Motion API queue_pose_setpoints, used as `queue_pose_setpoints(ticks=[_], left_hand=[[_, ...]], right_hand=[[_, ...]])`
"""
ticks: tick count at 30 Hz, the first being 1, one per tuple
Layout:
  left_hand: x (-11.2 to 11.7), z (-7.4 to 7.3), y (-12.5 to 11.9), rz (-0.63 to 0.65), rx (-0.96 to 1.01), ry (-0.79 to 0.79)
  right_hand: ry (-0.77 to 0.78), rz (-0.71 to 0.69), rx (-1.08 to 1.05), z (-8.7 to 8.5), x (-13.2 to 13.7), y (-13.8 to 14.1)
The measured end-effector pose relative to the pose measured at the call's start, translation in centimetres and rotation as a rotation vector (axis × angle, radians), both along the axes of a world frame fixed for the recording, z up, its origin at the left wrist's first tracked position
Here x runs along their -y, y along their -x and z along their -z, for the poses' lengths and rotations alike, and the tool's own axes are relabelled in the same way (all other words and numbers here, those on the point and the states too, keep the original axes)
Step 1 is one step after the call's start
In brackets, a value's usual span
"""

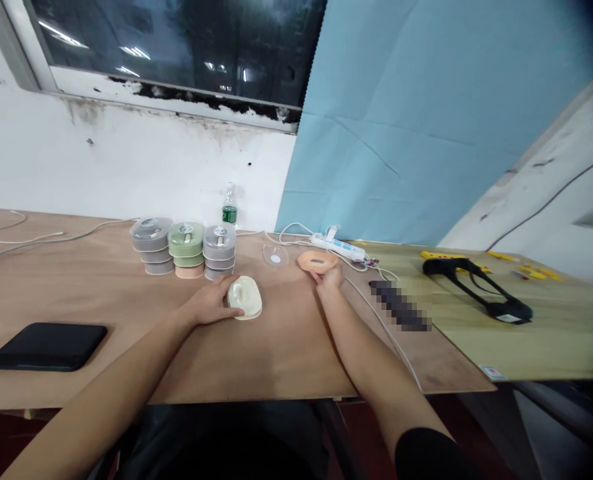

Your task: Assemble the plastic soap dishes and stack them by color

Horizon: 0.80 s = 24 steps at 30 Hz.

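My left hand [214, 301] is closed around the left side of a small cream rounded box [246, 297], which is on the table, its thumb along the near edge. Farther back, my right hand [328, 275] grips a shallow orange rounded box [316, 261] with a dark slot-like mark in its middle. The fingers under that orange box are partly hidden. Between and behind the hands lies a clear lid [275, 256] with a white round spot. Left of it stand three stacks of similar boxes: a grey stack [151, 247], a green and orange stack [186, 248] and another grey stack [219, 248].
A plastic bottle [229, 208] stands against the wall. A white power strip [339, 247] with cables lies behind my right hand. Also on the table are a black flat case [46, 347], a pixelated dark object [399, 305] and a black headset-like strap [481, 290].
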<state>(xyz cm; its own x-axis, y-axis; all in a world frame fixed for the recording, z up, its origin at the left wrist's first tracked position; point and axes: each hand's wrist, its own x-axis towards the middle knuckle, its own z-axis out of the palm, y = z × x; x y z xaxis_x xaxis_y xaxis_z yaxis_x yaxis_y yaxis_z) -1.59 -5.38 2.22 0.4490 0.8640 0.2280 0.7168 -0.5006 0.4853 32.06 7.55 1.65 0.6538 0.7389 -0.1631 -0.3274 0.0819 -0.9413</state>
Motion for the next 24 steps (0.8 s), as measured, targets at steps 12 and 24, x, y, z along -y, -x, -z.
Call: queue_pose_setpoints(ticks=[12, 24], left_hand=[[0.1, 0.0, 0.1, -0.031, -0.042, 0.000], [0.0, 0.0, 0.2, -0.012, -0.046, 0.006]], right_hand=[[0.034, -0.013, 0.153, 1.2, -0.7, 0.4], [-0.054, -0.005, 0.363, 1.4, -0.7, 0.4]])
